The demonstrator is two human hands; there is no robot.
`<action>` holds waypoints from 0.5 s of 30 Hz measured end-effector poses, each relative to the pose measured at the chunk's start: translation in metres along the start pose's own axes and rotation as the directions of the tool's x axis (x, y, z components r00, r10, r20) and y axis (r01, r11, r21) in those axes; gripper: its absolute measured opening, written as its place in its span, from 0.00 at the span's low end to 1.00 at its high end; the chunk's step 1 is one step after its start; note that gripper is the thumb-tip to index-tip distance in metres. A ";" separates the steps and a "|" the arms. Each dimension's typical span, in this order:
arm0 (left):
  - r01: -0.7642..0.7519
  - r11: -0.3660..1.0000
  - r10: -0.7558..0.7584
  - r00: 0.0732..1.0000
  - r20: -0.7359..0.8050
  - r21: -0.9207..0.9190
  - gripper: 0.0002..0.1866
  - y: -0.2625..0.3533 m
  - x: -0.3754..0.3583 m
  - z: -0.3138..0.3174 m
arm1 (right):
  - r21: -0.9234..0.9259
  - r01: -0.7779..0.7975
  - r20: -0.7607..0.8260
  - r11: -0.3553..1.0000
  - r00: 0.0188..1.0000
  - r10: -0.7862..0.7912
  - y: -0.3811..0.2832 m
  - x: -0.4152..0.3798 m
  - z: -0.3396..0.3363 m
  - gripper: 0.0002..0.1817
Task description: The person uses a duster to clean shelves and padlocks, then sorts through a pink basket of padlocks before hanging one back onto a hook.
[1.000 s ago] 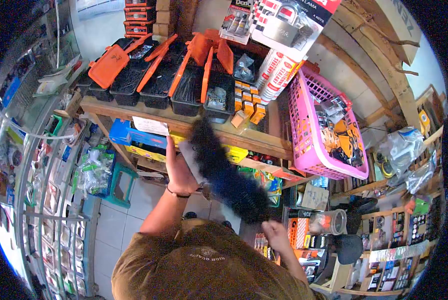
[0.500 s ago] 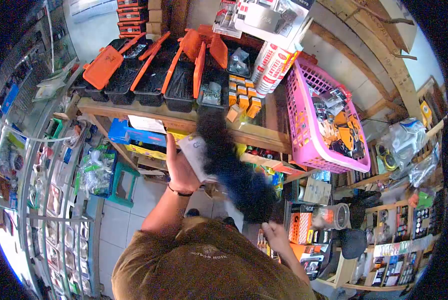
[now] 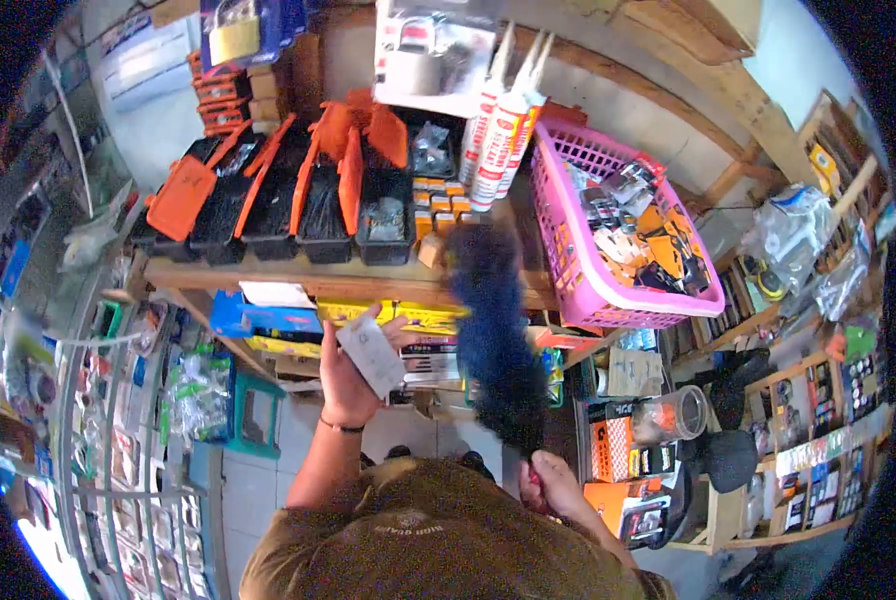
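A dark blue-black feather duster [image 3: 493,340] at twelve o'clock of the right hand [image 3: 553,485]; pink basket [image 3: 568,250] at two; orange-lidded black bins [image 3: 268,200] at ten.

shirt [image 3: 408,525] print blurred, no text legible

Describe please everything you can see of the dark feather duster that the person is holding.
The feather duster is a long, fluffy brush, black with a blue tint, blurred in this picture. It looks like soft feathers or fibres. The right hand grips its lower end, where a bit of red shows. It slants up and slightly left from that hand, and its tip is at the wooden shelf, next to the pink basket. Whether the tip touches the shelf cannot be told.
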State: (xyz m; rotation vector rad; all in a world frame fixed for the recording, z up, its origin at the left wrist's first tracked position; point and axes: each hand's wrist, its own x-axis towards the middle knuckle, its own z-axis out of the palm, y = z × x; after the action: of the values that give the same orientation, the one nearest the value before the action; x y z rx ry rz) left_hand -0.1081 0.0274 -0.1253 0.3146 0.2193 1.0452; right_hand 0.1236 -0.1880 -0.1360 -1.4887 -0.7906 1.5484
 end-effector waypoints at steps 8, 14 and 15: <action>0.027 0.999 -0.029 0.998 0.051 0.038 0.29 -0.010 -0.016 -0.009 | 0.509 0.147 -0.130 0.848 0.987 -0.093 -0.066 0.064 0.008 0.08; -0.048 0.968 0.023 0.994 0.105 0.245 0.24 -0.015 -0.030 0.006 | 0.347 0.187 -0.189 0.919 0.974 -0.126 -0.125 0.166 -0.008 0.06; -0.047 0.962 0.010 0.991 0.135 0.271 0.19 -0.015 -0.031 0.005 | 0.338 0.192 -0.187 0.921 0.973 -0.134 -0.127 0.175 -0.013 0.06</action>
State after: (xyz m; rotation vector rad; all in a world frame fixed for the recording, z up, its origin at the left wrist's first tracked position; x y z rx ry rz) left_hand -0.1090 -0.0074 -0.1247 0.6370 0.2405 1.0187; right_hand 0.1614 0.0232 -0.1076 -1.2291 -0.4953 1.3425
